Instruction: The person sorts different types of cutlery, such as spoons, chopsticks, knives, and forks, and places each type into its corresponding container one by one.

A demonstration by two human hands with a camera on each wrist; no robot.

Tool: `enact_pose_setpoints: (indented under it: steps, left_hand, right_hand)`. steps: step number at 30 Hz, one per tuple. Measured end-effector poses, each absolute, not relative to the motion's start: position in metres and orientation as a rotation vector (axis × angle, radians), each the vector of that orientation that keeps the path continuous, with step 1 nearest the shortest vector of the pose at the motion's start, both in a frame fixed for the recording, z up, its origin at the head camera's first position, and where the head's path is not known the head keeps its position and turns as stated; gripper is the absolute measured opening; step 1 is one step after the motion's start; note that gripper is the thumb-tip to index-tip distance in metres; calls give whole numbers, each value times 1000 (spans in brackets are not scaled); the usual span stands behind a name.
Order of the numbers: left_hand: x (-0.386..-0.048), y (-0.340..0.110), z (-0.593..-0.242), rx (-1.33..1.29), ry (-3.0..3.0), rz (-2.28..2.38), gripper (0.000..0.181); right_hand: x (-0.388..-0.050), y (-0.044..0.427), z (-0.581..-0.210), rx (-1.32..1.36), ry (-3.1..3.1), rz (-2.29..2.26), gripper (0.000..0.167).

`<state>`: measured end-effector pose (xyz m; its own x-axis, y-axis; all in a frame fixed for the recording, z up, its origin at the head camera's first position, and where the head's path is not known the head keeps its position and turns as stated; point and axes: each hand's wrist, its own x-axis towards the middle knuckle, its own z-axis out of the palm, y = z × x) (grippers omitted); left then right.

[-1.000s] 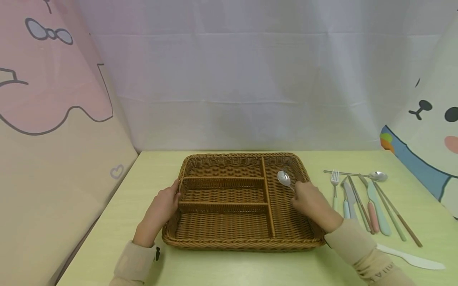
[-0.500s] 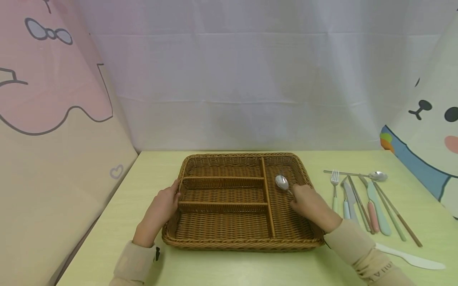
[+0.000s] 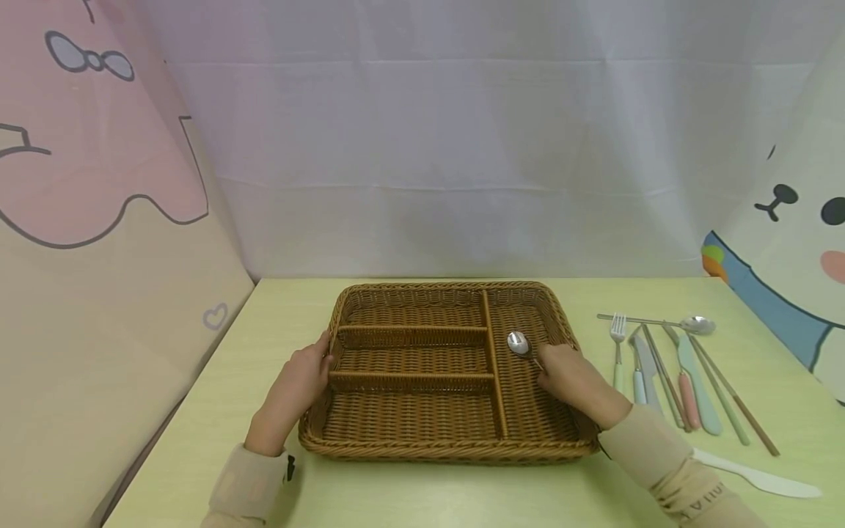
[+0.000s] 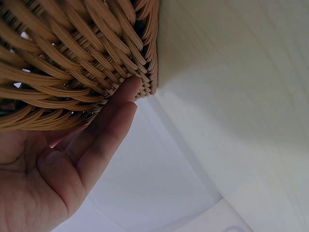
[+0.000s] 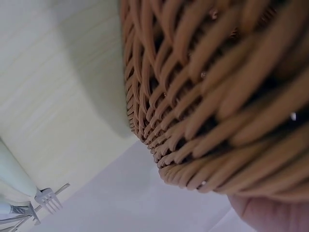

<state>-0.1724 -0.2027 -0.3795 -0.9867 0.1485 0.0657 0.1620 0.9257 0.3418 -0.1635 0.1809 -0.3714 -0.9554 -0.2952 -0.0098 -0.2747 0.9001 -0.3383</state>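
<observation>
My right hand [image 3: 573,374] grips a metal spoon [image 3: 518,342] by its handle, reaching over the right wall into the right-hand compartment of a brown wicker basket [image 3: 449,450]. The spoon's bowl points to the far left, low over the woven floor; whether it touches the floor I cannot tell. Against the basket's left outer wall rests my left hand [image 3: 302,378]. In the left wrist view, its fingers [image 4: 108,145] lie fairly straight along the wicker [image 4: 72,63]. The right wrist view shows mostly outer wicker [image 5: 193,87], hiding the spoon.
Right of the basket lie a fork [image 3: 617,337], another spoon [image 3: 697,325], pastel-handled knives [image 3: 700,389] and chopsticks [image 3: 733,396], several overlapping. A white knife [image 3: 759,475] lies nearer the front. Dividers [image 3: 412,376] split the basket's left part. A white cloth [image 3: 422,169] hangs behind the table.
My right hand has lowered slightly inside the compartment, and the spoon's bowl has moved down and a little nearer. The left hand and the basket have stayed put.
</observation>
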Motion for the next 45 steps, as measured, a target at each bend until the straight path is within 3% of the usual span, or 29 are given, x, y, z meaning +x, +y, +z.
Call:
enact_pose_setpoints:
  steps: [4,9,17,45]
  left_hand:
    - [-172,-202,-379,-253,-3039,-544,50]
    - [-171,-202,-379,-256,-3035,-543,50]
    - [-171,-202,-378,-238,-3051,-585,50]
    - [-170,-201,-375,-220,-3065,-609,50]
  right_hand:
    - [-164,182,-373,-527,3009,-552,18]
    - [-165,183,-377,-558,3006,-500,10]
    - [-163,182,-377,-529,2936,-471,26]
    - [-164,182,-379,-710,3050,-470,11]
